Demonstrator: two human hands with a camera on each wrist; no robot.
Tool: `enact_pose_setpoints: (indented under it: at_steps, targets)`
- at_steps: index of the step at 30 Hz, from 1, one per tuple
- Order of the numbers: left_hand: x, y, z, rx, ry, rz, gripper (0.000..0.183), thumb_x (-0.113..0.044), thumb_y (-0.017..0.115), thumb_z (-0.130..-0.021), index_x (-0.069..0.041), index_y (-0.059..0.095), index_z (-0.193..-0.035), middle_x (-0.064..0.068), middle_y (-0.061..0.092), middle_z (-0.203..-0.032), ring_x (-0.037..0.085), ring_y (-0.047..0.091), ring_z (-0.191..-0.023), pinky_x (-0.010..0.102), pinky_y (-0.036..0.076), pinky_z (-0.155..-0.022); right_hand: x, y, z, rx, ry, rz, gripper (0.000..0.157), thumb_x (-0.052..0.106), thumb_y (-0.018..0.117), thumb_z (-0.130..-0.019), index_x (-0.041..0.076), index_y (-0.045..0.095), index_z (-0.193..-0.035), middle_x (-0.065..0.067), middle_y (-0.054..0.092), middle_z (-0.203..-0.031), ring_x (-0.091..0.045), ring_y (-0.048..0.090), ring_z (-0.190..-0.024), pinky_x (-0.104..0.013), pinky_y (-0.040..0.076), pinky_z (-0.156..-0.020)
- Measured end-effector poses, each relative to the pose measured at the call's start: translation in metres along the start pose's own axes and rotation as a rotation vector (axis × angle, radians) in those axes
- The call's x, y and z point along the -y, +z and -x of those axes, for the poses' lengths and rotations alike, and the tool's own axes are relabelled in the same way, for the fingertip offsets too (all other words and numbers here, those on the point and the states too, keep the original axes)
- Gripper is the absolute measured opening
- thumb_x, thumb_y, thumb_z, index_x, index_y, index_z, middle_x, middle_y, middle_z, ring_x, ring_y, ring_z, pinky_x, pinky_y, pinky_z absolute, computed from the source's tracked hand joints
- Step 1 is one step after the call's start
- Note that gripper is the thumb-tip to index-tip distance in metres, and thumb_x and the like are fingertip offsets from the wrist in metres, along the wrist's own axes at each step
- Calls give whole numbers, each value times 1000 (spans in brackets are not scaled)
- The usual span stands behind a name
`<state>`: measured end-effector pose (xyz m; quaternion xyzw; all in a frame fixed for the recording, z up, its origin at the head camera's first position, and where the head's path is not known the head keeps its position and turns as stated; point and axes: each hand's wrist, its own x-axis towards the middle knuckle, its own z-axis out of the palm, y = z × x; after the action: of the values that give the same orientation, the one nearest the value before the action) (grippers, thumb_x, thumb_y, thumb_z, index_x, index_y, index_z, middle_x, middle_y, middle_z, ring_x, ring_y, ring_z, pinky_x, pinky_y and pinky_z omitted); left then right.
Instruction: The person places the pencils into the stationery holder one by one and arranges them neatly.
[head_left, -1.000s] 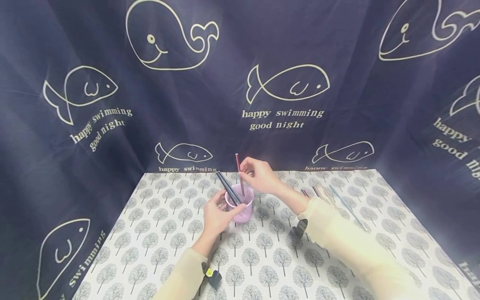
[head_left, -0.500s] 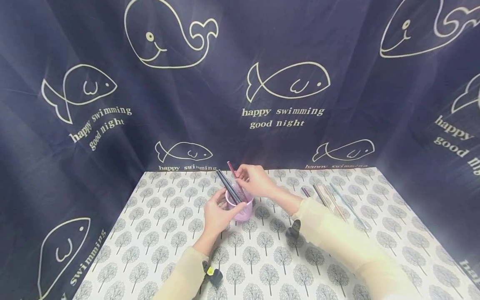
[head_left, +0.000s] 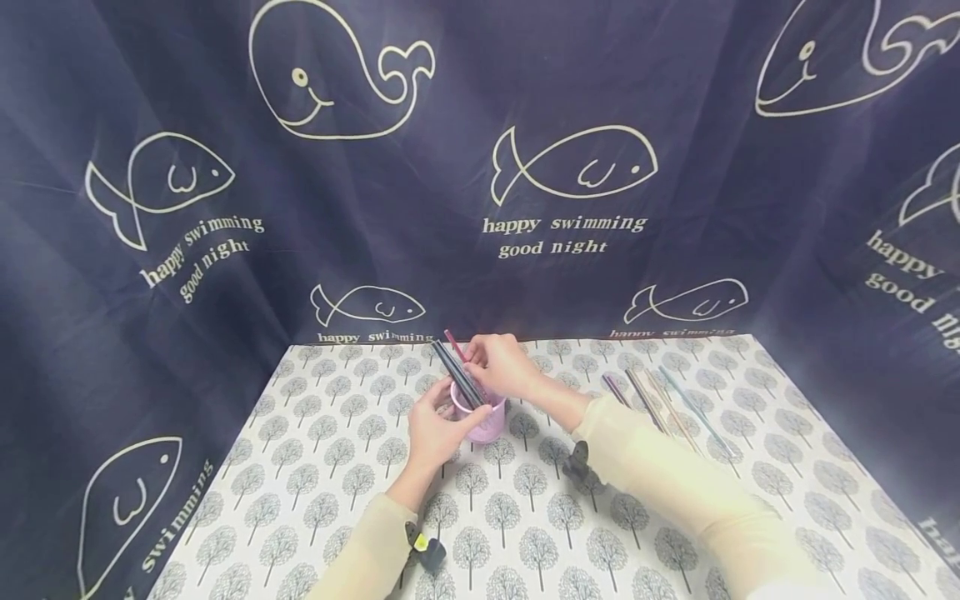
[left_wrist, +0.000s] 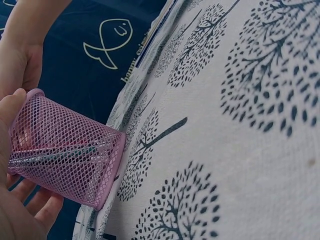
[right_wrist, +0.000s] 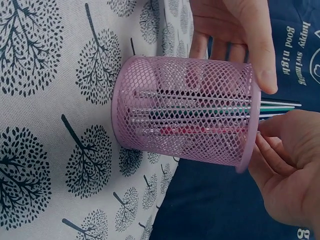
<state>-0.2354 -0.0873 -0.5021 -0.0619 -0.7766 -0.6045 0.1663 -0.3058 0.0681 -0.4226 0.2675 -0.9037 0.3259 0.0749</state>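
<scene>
Pink mesh cup [head_left: 486, 432], one: upright on a tree-print tablecloth [head_left: 337, 510], mouth up, long axis vertical; within the left fingers and just below the right fingertips.

Left hand [head_left: 435, 429]: curled round the cup, thumb at the near rim, fingers about the far left side; placed as it was a second ago.

Right hand [head_left: 501, 362]: pinching the red stick; lower and further left than before, now just above the rim.

Loose sticks [head_left: 688, 403], several, dark to pale blue: flat on the cloth, well right of the right fingers; partly covered by the right sleeve [head_left: 675, 467].

Dark sticks [head_left: 453, 371], a close bundle: in the cup, between both hands' fingers, leaning up to the far left; exact count hard to make out.

Red stick [head_left: 454, 343], one: lower end inside the cup, upper end above the right fingertips, slanting up to the left; nearly vertical and higher a second ago. Middle hidden by the fingers; lower part visible only through mesh.
</scene>
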Motion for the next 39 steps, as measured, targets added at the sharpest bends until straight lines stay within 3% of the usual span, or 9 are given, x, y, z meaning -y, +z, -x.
enact_pose_setpoints:
  at_steps: [12, 19, 26, 39]
  targets:
    - [3, 1, -1, 3, -25, 0, 66, -24, 99, -75, -9, 71, -132, 15, 77, -123, 32, 75, -117, 36, 68, -97, 3, 4, 0, -42, -16, 56, 4, 7, 77, -93, 5, 73, -92, -7, 80, -84, -17, 75, -74, -23, 66, -67]
    - [2, 1, 1, -6, -24, 2, 64, -23, 99, -74, -8, 71, -130, 15, 78, -121, 31, 75, -116, 37, 68, -97, 2, -4, 3, -81, -17, 63, 6, 7, 77, -92, 9, 72, -89, -4, 77, -80, -13, 71, -71, -22, 64, -66]
    - [1, 1, 0, 0, -47, -6, 64, -23, 99, -74, -9, 71, -130, 13, 78, -122, 30, 75, -117, 34, 67, -99, -6, -33, 6, -113, 15, 80, 2, 9, 74, -92, 8, 73, -90, -5, 77, -82, -17, 70, -73, -31, 66, -71]
    - [3, 2, 0, -14, -64, -18, 67, -26, 100, -72, -10, 71, -130, 13, 78, -121, 29, 75, -117, 32, 66, -99, -58, -103, 29, -133, 153, 150, 7, 13, 74, -94, 7, 75, -97, -9, 78, -88, -22, 72, -77, -40, 66, -77]
